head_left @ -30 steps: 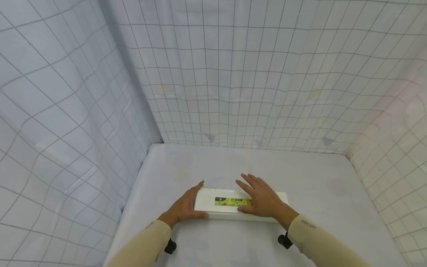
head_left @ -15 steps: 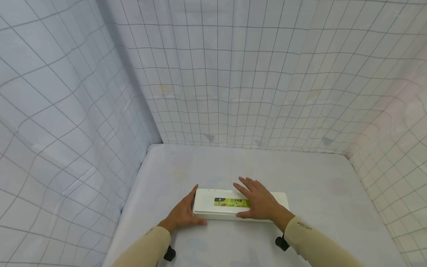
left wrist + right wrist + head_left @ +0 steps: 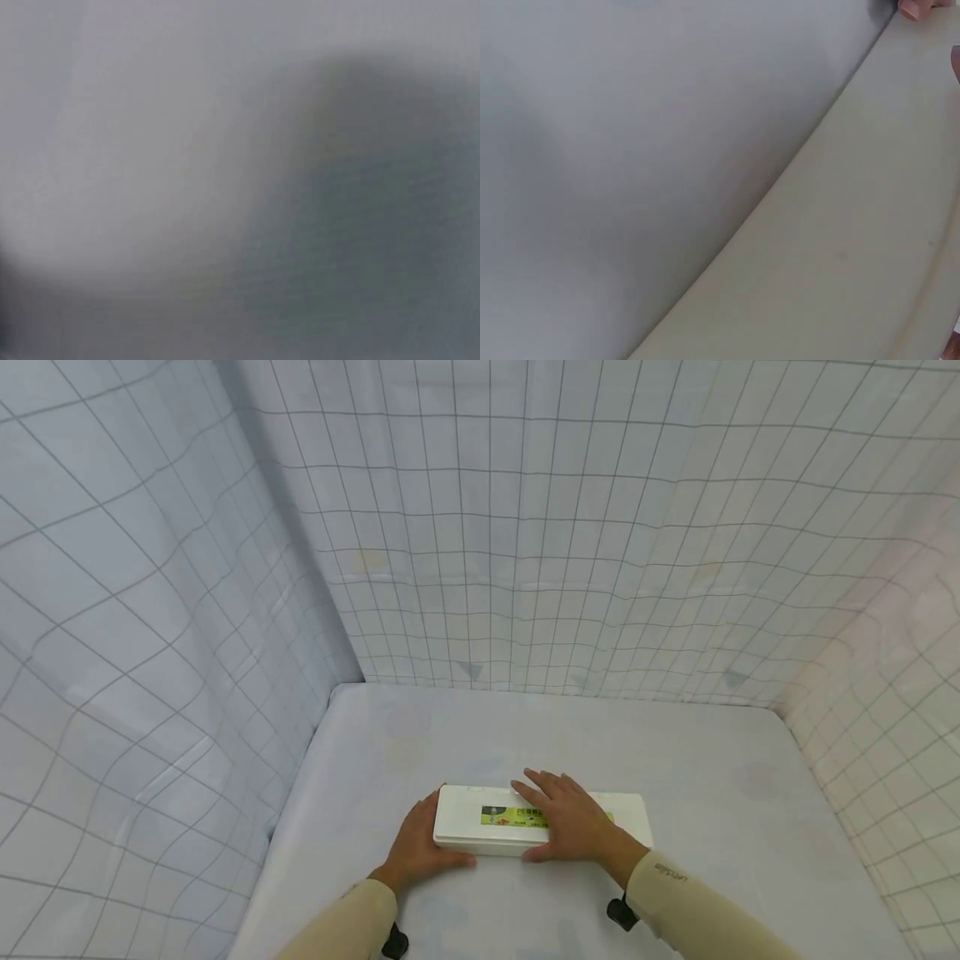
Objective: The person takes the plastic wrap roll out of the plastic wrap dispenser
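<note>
One wht box (image 3: 459,817): L-hand grip (image 3: 422,843) clasps L end, R-hand grip (image 3: 576,823) (spread wide) lies across top.

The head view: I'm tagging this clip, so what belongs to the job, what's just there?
Job:
long white box with yellow-green label
left hand at its end
right hand on top

Surroundings:
white-covered table
white dark-gridded sheeting
black wrist device

Open tabletop (image 3: 480,735) behind the white box (image 3: 468,835) and off its right end, front gap between the two sleeves passable, left end blocked by left hand (image 3: 420,845), lid middle obstructed by right hand (image 3: 573,822), far passage stopped at gridded curtain (image 3: 525,568).
</note>
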A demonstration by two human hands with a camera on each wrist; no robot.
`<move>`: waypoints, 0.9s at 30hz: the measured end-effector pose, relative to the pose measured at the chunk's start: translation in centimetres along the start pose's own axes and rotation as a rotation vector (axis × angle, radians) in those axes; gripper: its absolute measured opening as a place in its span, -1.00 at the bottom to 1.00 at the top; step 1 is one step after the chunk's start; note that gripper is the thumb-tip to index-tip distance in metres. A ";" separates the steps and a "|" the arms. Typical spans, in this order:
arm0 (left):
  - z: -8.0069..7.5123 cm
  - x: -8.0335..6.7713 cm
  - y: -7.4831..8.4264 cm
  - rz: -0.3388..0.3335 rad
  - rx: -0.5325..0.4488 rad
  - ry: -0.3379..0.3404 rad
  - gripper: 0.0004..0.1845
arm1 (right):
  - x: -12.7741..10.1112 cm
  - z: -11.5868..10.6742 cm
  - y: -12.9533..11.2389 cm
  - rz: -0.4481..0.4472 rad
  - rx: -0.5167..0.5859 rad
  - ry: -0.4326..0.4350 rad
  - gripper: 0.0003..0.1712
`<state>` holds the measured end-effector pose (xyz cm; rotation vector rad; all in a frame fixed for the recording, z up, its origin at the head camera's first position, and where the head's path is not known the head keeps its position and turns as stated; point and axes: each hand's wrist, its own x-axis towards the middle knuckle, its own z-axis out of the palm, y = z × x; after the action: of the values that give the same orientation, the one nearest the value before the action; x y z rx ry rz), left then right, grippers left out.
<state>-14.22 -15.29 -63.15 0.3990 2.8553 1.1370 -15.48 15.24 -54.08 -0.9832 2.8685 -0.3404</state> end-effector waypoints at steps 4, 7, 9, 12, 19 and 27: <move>0.5 0.0 0.0 0.007 0.042 0.047 0.23 | 0.2 0.4 -0.5 0.010 -0.010 -0.047 0.30; 0.7 0.0 0.1 -0.002 0.045 0.059 0.18 | 0.2 0.8 -0.8 0.018 -0.066 -0.056 0.31; 0.6 0.0 0.3 -0.012 0.045 0.062 0.17 | 0.2 1.1 -1.0 0.016 -0.111 -0.034 0.28; 0.6 -0.1 0.4 -0.031 0.044 0.065 0.17 | 0.2 1.5 -1.3 0.014 -0.170 0.004 0.20; 0.9 -0.6 0.0 -0.041 0.073 0.093 0.19 | 0.2 2.1 -1.6 0.017 -0.192 -0.008 0.16; 0.9 -0.6 0.0 -0.058 0.070 0.094 0.17 | 0.6 1.6 -1.8 0.016 -0.196 -0.030 0.18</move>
<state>-13.55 -14.79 -63.86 0.2706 2.9729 1.0760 -14.59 13.20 -55.23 -0.9837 2.9237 -0.0428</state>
